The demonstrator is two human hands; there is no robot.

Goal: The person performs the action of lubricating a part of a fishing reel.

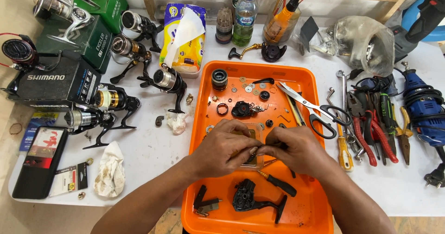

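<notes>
Over the middle of the orange plastic tray (204, 123), we pinch a small dark part (262, 147) between the fingertips of our left hand (222, 148) and right hand (296, 149); the fingers cover most of it, so its shape is hard to tell. Under the hands lies a clear box (255, 133), half hidden. Near us rest a black reel body (248, 198) and a screwdriver (278, 183). Farther away are tiny washers (249, 89) and steel scissors (311, 108) across the tray rim. Shiny fishing reels (116, 99) stand on the white table (148, 150), at the left.
</notes>
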